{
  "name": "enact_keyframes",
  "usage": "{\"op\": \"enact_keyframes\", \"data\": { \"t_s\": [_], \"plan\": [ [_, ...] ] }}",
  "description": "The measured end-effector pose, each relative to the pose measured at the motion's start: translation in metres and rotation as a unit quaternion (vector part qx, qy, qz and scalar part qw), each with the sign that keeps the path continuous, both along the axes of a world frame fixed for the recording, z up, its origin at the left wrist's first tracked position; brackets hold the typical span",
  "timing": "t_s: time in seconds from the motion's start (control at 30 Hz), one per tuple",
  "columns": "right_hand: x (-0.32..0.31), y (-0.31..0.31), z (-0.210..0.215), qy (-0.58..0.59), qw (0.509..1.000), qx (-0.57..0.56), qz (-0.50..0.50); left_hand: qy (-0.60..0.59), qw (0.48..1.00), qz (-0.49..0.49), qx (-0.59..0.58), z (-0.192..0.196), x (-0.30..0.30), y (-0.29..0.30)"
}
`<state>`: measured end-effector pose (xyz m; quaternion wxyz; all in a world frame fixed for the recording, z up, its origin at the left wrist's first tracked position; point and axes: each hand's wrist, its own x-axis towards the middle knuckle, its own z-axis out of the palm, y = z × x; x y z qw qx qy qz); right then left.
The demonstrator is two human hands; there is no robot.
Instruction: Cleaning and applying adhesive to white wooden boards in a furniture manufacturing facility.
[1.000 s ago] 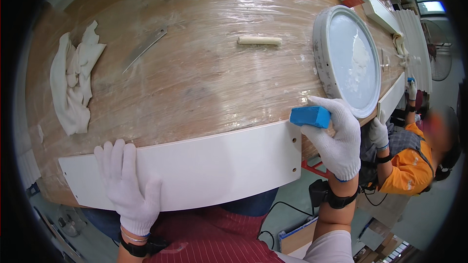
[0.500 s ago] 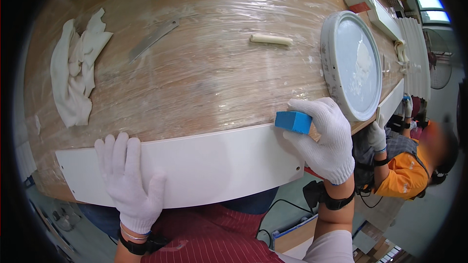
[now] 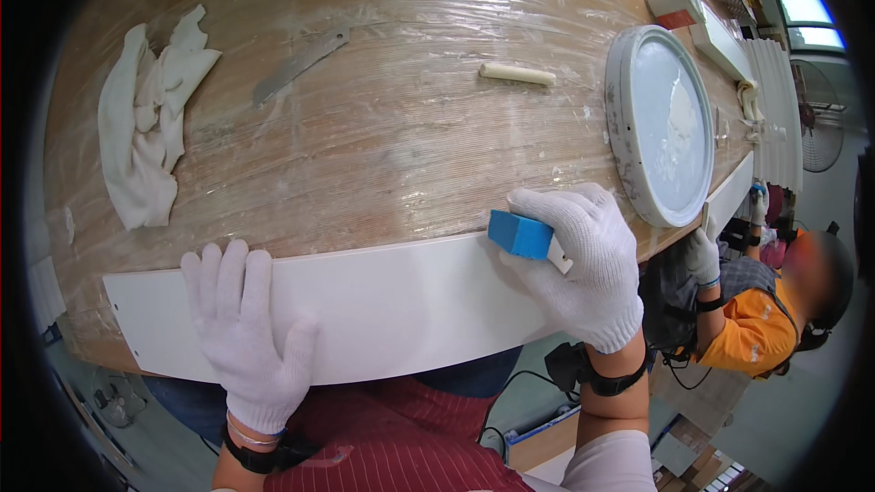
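Note:
Along the near edge of the table lies a long white board (image 3: 401, 305), its small holes showing at the left end. My left hand (image 3: 251, 328), in a white knit glove, rests flat on the board's left part with the fingers stretched out. My gloved right hand (image 3: 588, 264) grips a blue sanding block (image 3: 519, 235) between thumb and fingers at the board's far edge, toward its right end. The palm side of that hand and part of the block are hidden. The block looks tilted, and I cannot tell how much of it touches the board.
Plastic film covers the wooden table (image 3: 365, 155). On it lie a crumpled white cloth (image 3: 150, 123), a flat metal blade (image 3: 296, 68) and a cream-coloured stick (image 3: 517, 75). A round lid (image 3: 665, 128) with white paste sits right. Beyond it, a co-worker in an orange shirt (image 3: 743, 323) handles another board.
My right hand has moved left along the board's far edge with the blue sanding block. The left hand stays flat, nearly in place. The view has shifted slightly.

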<state>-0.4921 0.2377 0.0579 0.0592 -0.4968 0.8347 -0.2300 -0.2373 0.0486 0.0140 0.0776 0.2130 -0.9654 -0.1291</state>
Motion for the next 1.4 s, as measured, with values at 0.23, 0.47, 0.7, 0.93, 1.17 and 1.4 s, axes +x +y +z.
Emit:
{"op": "enact_keyframes", "data": {
  "t_s": [0.23, 0.47, 0.7, 0.93, 1.17, 1.4],
  "plan": [
    [-0.003, 0.007, 0.001, 0.021, 1.0, 0.014, -0.013, 0.006, 1.0, 0.005, 0.01, 0.005, -0.002, 0.003],
    [-0.003, 0.001, 0.005, 0.036, 0.999, 0.008, 0.007, 0.004, 1.0, 0.011, 0.012, 0.009, -0.004, 0.005],
    [-0.016, 0.056, 0.007, -0.134, 0.962, -0.091, -0.219, -0.01, 1.0, 0.014, 0.015, 0.021, -0.011, 0.01],
    [-0.011, 0.05, 0.002, -0.16, 0.956, -0.075, -0.236, -0.009, 1.0, 0.015, 0.011, 0.019, -0.014, 0.008],
    [-0.009, 0.004, 0.008, -0.058, 0.997, -0.003, -0.052, -0.027, 0.999, 0.024, 0.037, 0.027, -0.016, 0.009],
    [0.003, -0.028, 0.016, -0.051, 0.998, 0.035, 0.03, -0.038, 0.997, 0.026, 0.063, 0.033, -0.017, 0.006]
  ]
}}
